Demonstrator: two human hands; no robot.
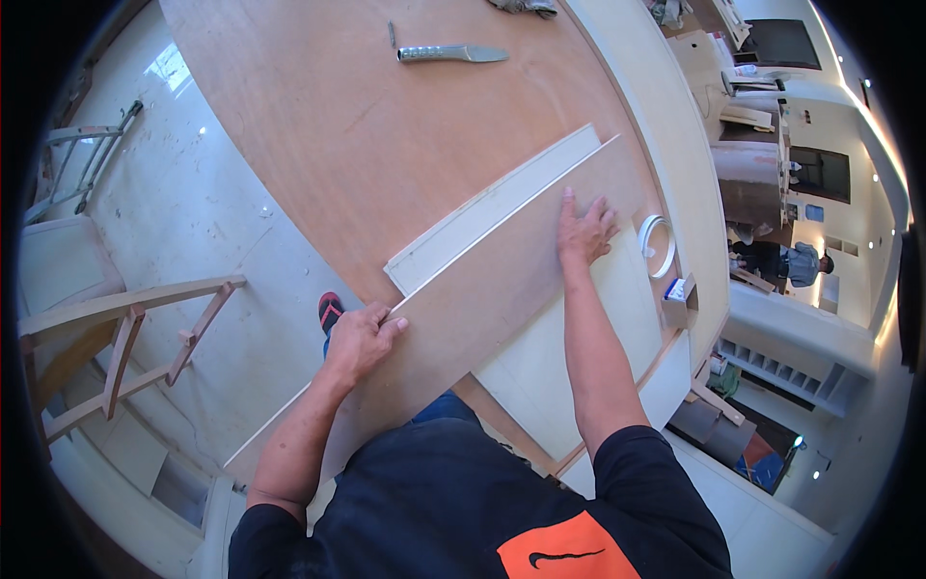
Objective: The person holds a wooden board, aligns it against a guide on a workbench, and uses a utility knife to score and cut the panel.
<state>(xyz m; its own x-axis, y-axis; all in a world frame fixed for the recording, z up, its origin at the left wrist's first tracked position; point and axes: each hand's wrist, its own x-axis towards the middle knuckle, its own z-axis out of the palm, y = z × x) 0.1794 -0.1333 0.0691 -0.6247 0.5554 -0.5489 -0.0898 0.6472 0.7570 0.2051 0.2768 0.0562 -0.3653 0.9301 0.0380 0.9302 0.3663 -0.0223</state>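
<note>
A long, flat grey-brown board [473, 289] lies slantwise across the table in front of me. My left hand [365, 340] is closed around the board's far edge near its left part. On the board's top, toward the right end, my right hand [586, 232] rests with its fingers spread. Along the far edge sits a narrow white panel [492, 207], partly under or against the board; which one I cannot tell. A pale sheet [579, 357] shows beneath the board at the right.
The wooden tabletop [405, 135] carries a metal-handled knife [451, 54] and a thin dark piece [392, 35]. At right are a white roll of tape [657, 246] and a small open box [679, 301]. A wooden frame [125, 338] stands left. Another person [801, 263] is far right.
</note>
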